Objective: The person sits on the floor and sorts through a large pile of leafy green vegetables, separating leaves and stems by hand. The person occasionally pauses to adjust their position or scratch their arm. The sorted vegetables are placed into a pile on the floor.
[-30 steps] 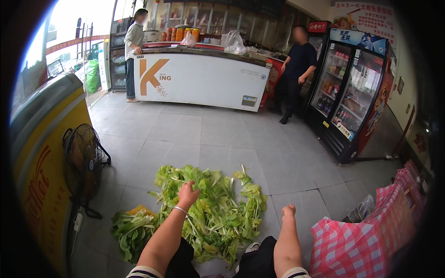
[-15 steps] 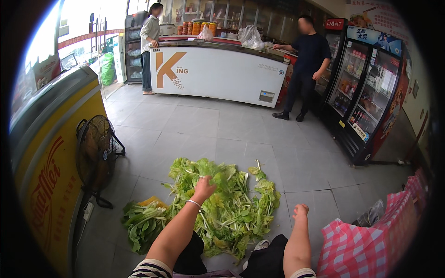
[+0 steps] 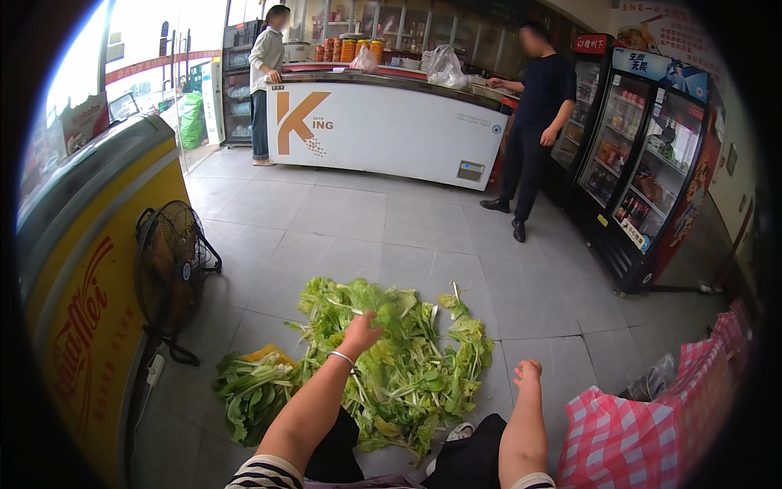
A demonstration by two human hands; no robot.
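My left hand [image 3: 362,331], with a pale bracelet at the wrist, is closed on the stalk of a leafy green [image 3: 394,305], whose leaves are smeared by motion. Below it spreads a wide pile of loose leafy greens [image 3: 423,383], light green with pale stems, lying on the floor. Left of the pile sits a darker green bunch of leafy greens [image 3: 254,401], with something yellow [image 3: 270,354] showing behind it. My right hand [image 3: 528,372] hovers right of the pile, its fingers loosely bent, a little apart and holding nothing visible.
A black floor fan [image 3: 169,273] stands beside a yellow chest freezer [image 3: 98,301] at left. Pink checked cloth [image 3: 623,436] drapes at near right. Ahead are a long white freezer [image 3: 391,130], a standing person [image 3: 269,73], another in dark clothes [image 3: 538,106], and drink fridges [image 3: 639,163].
My left hand has shifted very slightly right and keeps its hold on the leafy green. The person in dark clothes has moved a foot. My right hand looks unchanged.
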